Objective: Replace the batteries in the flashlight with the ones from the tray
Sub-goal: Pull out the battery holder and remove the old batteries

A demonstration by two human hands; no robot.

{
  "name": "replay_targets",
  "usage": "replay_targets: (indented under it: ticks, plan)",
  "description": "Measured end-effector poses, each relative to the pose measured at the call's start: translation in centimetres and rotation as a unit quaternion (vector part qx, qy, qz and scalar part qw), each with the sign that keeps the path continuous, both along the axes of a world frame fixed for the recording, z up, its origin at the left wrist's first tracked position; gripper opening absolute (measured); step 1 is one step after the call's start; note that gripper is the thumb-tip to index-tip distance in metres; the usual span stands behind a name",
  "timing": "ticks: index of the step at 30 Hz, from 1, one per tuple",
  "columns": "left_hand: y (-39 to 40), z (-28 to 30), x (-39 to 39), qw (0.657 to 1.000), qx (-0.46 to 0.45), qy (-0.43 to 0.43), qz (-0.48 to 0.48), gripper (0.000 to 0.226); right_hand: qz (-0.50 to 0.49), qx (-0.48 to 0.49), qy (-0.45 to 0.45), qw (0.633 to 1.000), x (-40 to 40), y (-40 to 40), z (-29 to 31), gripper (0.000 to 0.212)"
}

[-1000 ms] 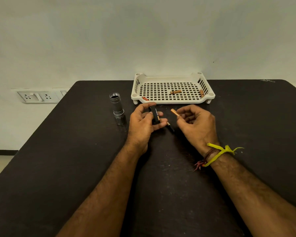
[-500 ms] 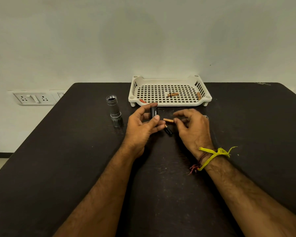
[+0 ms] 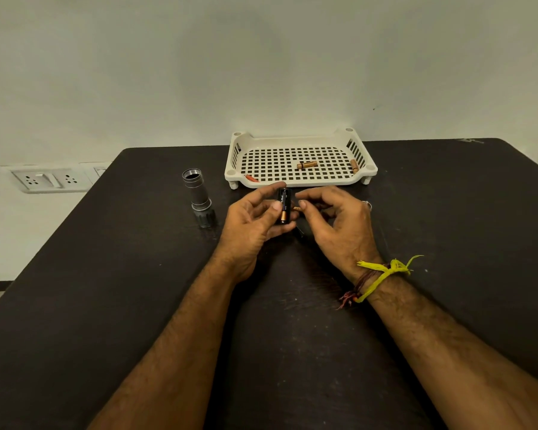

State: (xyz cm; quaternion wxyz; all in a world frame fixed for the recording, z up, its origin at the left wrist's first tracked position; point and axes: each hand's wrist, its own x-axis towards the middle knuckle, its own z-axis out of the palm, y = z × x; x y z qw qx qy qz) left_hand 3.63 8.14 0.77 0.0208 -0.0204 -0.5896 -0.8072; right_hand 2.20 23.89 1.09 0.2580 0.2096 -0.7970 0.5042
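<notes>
From my head camera, my left hand (image 3: 255, 218) grips the black battery holder (image 3: 284, 206) upright. My right hand (image 3: 333, 221), just right of it, pinches a copper battery (image 3: 297, 208) against it. The flashlight body (image 3: 198, 197) stands left of my left hand. The tray (image 3: 298, 181) lies beyond both hands, two batteries (image 3: 307, 165) inside.

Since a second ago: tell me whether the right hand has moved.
Yes. Against the tray, the right hand has shifted left, bringing its battery up to the black holder in the left hand.
</notes>
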Motion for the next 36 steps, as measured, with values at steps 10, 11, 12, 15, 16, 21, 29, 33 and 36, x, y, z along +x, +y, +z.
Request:
replay_targets:
  ticks: [10, 11, 12, 15, 16, 21, 29, 33, 36]
  plan:
    - [-0.01, 0.07, -0.03, 1.0, -0.003, -0.002, 0.018, 0.038, 0.03, 0.012, -0.008, 0.999, -0.19, 0.07, -0.31, 0.013]
    - [-0.02, 0.1, -0.05, 1.0, -0.004, -0.001, 0.025, 0.039, 0.036, 0.018, -0.006, 0.999, -0.18, 0.1, -0.31, 0.013]
    - [0.0, 0.12, -0.06, 1.0, -0.005, -0.002, 0.031, 0.04, 0.043, 0.024, -0.003, 0.999, -0.18, 0.12, -0.31, 0.013]
    - [0.07, 0.14, -0.04, 0.999, -0.016, -0.002, 0.041, 0.038, 0.06, 0.04, 0.018, 0.997, -0.18, 0.11, -0.36, 0.012]
    - [0.1, 0.14, -0.01, 0.999, -0.019, -0.001, 0.043, 0.037, 0.062, 0.047, 0.026, 0.997, -0.18, 0.1, -0.39, 0.012]
    - [0.22, 0.16, 0.07, 0.998, -0.034, 0.003, 0.046, 0.035, 0.071, 0.075, 0.05, 0.993, -0.28, 0.29, -0.58, 0.013]
    - [0.36, 0.14, 0.13, 0.997, -0.054, -0.001, 0.046, 0.033, 0.085, 0.12, 0.083, 0.986, -0.35, 0.57, -0.48, 0.016]
    - [0.56, 0.29, 0.2, 0.997, -0.058, -0.003, 0.046, 0.034, 0.073, 0.168, 0.117, 0.976, -0.09, 0.53, -0.48, 0.016]
    - [0.58, 0.27, 0.28, 0.998, -0.05, -0.006, 0.047, 0.036, 0.066, 0.163, 0.123, 0.977, 0.03, 0.36, -0.62, 0.017]
